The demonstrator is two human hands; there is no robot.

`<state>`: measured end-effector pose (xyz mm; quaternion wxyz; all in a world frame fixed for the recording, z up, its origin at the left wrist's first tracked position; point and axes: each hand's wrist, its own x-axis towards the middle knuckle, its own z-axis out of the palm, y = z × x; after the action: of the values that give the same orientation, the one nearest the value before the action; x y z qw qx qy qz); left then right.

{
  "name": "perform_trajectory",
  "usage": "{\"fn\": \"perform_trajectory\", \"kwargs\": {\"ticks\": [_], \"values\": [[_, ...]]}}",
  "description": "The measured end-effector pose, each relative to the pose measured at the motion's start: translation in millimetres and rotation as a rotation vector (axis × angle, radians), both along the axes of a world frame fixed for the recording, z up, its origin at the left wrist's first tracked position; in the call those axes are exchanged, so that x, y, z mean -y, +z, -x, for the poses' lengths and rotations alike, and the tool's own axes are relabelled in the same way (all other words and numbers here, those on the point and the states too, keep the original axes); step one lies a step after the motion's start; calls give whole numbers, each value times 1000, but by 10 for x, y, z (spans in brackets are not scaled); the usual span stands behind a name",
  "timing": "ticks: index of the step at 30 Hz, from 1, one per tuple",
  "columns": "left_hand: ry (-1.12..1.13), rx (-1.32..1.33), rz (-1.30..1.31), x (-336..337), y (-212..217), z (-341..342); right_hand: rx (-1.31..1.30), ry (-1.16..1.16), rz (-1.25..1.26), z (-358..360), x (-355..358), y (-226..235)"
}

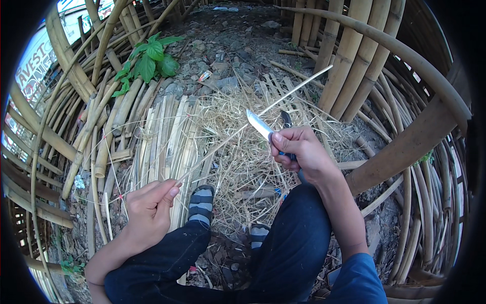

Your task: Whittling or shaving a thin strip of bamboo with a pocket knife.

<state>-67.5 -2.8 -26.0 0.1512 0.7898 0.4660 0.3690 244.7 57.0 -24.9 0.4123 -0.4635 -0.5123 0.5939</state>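
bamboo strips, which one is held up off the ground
The long thin strip pinched in the left hand, slanting up to the right past the knife; the flat strips beyond that hand lie side by side on the ground.

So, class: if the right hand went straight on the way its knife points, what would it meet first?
Most likely the thin pale strip: the knife in the right hand crosses it in the picture, though depth leaves any touch unclear.
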Motion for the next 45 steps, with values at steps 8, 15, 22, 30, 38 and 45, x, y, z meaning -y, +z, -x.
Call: {"fn": "perform_trajectory", "kwargs": {"ticks": [8,15,22,30,38,45], "values": [[55,-24,106,15,-36,117,-20,-8,57,-90,-97,-80],[-70,108,186,-26,84,-211,100,342,35,507,71,61],[-62,90,104,-6,91,-183,75,282,17,504,85,99],[-60,43,20,-5,64,-151,112,227,-17,454,88,65],[-46,24,2,3,55,-101,149,103,-68,355,93,28],[-42,13,-36,4,38,-73,162,78,6,235,96,63]]}}
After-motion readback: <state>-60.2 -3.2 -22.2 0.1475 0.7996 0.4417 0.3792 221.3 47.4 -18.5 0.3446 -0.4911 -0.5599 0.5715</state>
